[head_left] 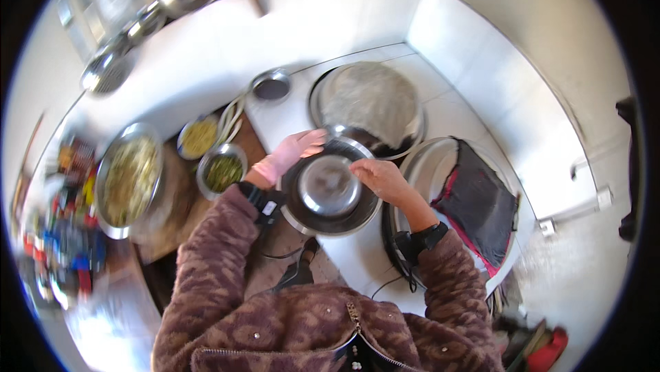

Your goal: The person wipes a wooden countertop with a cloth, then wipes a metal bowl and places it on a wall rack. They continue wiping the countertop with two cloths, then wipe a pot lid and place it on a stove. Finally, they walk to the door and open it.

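Note:
A wide metal basin (367, 210) is in front of me, with a smaller round metal bowl (330, 194) inside it. My left hand (295, 154), in a pink glove, reaches over the basin's far-left rim with its fingers stretched forward. Whether it grips that rim is unclear. My right hand (380, 179) is bare, its fingers curled in at the right side, close to the smaller bowl's edge. Blur hides whether those fingers pinch anything.
Beyond the basin, a grey cloth (368, 99) covers a round pot. A dark cloth with red edging (479, 202) lies over a large lid (420, 166) at right. Leftward are a bowl of green vegetables (223, 172), a yellowish dish (199, 137) and a big food basin (131, 181).

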`<action>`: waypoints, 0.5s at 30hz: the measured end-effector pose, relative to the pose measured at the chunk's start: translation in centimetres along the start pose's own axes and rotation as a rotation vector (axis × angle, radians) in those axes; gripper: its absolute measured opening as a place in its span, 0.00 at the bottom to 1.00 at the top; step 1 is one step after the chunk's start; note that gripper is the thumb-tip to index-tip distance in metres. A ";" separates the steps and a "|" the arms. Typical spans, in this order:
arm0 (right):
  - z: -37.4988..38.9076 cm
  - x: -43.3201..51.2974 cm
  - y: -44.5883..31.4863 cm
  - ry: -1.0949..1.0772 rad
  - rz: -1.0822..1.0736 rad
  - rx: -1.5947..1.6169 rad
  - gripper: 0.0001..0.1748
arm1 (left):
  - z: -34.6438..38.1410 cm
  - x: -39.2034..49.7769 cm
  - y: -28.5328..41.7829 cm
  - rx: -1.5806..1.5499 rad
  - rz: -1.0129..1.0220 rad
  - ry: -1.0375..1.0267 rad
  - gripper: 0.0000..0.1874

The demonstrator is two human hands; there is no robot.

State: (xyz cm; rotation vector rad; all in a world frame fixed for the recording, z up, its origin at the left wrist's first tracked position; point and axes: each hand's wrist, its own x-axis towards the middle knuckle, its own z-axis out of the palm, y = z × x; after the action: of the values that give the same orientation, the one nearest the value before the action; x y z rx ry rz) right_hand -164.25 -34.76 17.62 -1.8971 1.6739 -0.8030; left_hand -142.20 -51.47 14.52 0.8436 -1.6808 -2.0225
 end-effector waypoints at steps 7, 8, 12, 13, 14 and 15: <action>15.3 -8.3 -9.6 -0.025 0.457 1.485 0.14 | 12.7 -18.7 -7.1 -0.824 0.149 0.142 0.27; 17.3 -9.4 -10.7 -0.045 0.540 1.560 0.13 | 12.9 -21.1 -7.9 -0.867 0.050 0.252 0.27; 23.5 -13.5 -14.9 -0.342 0.599 1.485 0.15 | 13.7 -30.7 -11.1 -1.003 0.032 0.565 0.26; 25.1 -14.3 -16.3 -0.412 0.595 1.453 0.15 | 13.5 -33.3 -11.7 -0.944 0.086 0.594 0.26; 26.3 -15.0 -17.7 -0.495 0.599 1.466 0.15 | 13.6 -35.3 -12.2 -0.973 0.101 0.669 0.25; 27.5 -15.6 -19.2 -0.539 0.592 1.430 0.14 | 13.6 -37.2 -12.4 -0.986 0.137 0.732 0.23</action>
State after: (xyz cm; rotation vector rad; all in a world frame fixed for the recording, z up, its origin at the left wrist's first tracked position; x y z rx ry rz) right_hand -132.55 -17.41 9.63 -0.4850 0.7542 -0.7640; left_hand -122.20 -15.19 11.52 0.8677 -0.2591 -1.7740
